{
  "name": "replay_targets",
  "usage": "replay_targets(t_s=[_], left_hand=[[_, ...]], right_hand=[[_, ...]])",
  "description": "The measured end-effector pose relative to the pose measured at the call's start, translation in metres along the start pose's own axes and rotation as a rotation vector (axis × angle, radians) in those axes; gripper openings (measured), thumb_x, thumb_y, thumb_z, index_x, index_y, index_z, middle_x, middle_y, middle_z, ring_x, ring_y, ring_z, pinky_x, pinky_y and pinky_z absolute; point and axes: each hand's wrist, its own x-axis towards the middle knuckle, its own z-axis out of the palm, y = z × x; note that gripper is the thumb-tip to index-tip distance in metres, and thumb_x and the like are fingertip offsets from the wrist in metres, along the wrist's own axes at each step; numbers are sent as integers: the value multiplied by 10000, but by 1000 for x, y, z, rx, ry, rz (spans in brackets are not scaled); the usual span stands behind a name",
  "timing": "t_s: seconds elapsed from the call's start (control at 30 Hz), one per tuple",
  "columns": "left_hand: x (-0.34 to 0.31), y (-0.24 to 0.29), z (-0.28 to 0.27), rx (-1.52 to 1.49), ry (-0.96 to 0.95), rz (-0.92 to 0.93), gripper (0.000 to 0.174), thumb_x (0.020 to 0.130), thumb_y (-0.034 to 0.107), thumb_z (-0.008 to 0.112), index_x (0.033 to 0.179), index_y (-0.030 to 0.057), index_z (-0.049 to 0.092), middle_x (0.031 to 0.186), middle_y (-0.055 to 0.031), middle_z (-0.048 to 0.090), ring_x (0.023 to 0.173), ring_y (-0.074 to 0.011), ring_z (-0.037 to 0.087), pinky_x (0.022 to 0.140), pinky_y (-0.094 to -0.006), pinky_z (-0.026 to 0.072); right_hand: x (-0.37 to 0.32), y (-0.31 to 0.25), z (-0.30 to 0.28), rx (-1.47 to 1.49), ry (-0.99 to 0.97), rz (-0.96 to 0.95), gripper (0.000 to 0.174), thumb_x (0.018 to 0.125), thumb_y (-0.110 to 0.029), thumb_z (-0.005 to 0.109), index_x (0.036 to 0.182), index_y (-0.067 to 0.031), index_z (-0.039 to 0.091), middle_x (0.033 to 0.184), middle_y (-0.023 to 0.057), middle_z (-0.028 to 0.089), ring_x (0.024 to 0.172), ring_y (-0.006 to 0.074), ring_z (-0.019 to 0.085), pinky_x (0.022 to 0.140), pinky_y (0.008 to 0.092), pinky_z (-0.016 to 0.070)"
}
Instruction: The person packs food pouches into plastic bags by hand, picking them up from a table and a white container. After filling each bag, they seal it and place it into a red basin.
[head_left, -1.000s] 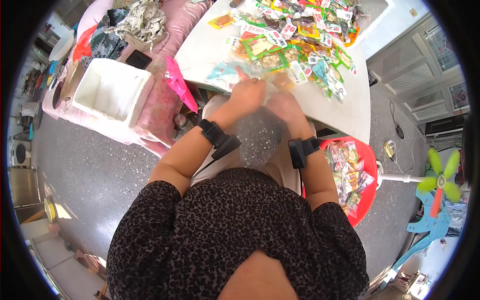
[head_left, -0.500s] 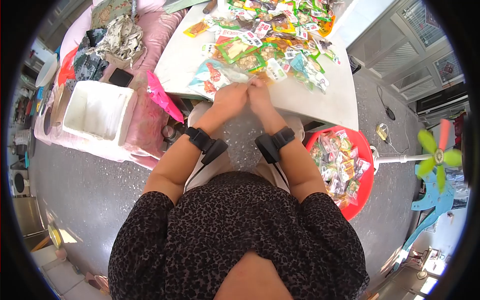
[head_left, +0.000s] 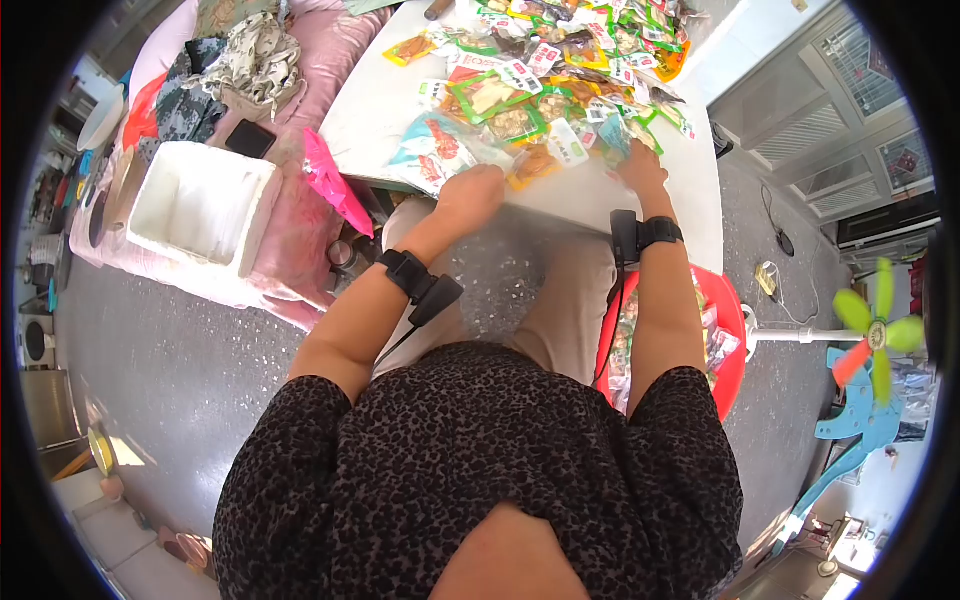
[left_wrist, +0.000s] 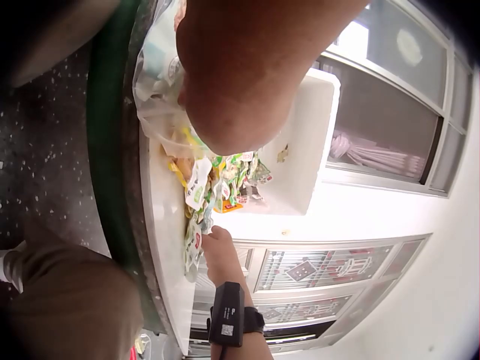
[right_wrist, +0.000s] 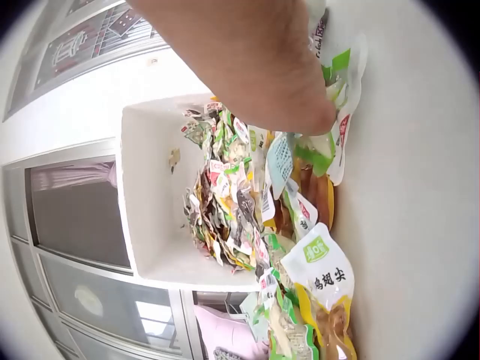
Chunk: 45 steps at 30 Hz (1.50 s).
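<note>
In the head view, my left hand point(head_left: 472, 195) grips the near end of a clear plastic bag point(head_left: 432, 150) with blue and red print, by the table's front edge. The left wrist view shows this bag point(left_wrist: 159, 75) partly behind the hand. My right hand point(head_left: 643, 170) is apart from it, over sealed food packets at the pile's right end. Seen from the right wrist, its fingers overlap a green and white packet point(right_wrist: 341, 124); I cannot tell whether they pinch it. Beside them lie a blue-patterned packet point(right_wrist: 280, 163) and a white-labelled packet of brown food point(right_wrist: 319, 262).
A white box point(right_wrist: 146, 225) stands behind the heaped packets point(head_left: 560, 70) on the white table point(head_left: 370, 120). Under the table's right corner is a red basin point(head_left: 735, 375) of packets. At left, a foam box point(head_left: 205, 205) and a phone point(head_left: 250, 140) rest on pink bedding. A fan point(head_left: 877, 334) stands right.
The hands were together at the bag's end. My right hand has moved away to the right, onto the packets, while my left hand stays at the bag. The fan blades have turned.
</note>
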Motion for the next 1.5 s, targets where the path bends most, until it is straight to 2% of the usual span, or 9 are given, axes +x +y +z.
replay_targets(t_s=[0.33,0.43,0.53,0.63,0.73,0.87,1.2,1.37,1.5], left_hand=[[-3,-2,-3,-6,22,9,146,753,172,408,747,38,466,753,-155,520,713,-335,514,624,-418,409],[-3,-1,0,-27,34,23,140,749,170,413,744,40,465,746,-150,519,709,-331,512,614,-414,410],[-2,-5,2,-27,65,42,134,747,169,418,739,43,462,738,-138,517,706,-320,509,604,-404,413],[-2,-4,1,-32,78,49,132,749,167,418,742,43,462,741,-136,518,709,-317,511,603,-402,414],[-2,-3,-2,-15,66,50,128,751,165,418,753,46,464,750,-135,520,711,-315,513,602,-402,414],[-3,1,-7,-38,77,5,132,754,171,420,766,47,465,757,-142,521,715,-319,513,604,-405,412],[-1,13,-17,70,24,0,150,758,174,415,760,34,468,753,-152,532,695,-324,531,594,-411,422],[-3,17,-19,116,15,19,145,748,169,427,757,31,470,752,-163,537,674,-332,541,585,-423,429],[-3,11,-11,90,67,-1,153,747,173,428,744,25,465,752,-164,537,674,-331,539,584,-426,427]], right_hand=[[-3,21,-8,116,132,-177,219,719,-153,423,900,-41,475,913,168,540,804,310,532,691,391,412],[-13,26,-23,383,31,-183,221,726,-178,447,885,-33,497,830,175,543,772,305,532,671,359,419],[-19,33,-28,587,22,-174,252,748,-118,458,963,3,507,830,111,561,728,196,549,625,281,426],[-37,23,-43,1294,-258,-15,243,775,-86,433,976,34,497,835,76,558,719,134,540,636,254,434],[-55,9,-46,1550,-375,80,170,792,-43,456,937,25,514,843,62,567,709,114,546,627,228,439],[-71,-8,-31,1555,-737,-22,204,784,-56,475,971,20,503,845,60,565,719,109,543,655,234,441],[-76,-78,-16,1329,-995,-308,219,762,-87,492,953,20,506,853,59,549,757,114,517,669,245,426],[-62,-103,-1,1209,-877,-357,232,750,-88,515,947,32,504,852,74,541,774,130,520,664,257,429],[-61,-116,2,1452,-922,-234,282,736,-76,528,991,32,476,864,89,537,790,148,522,668,266,432]])
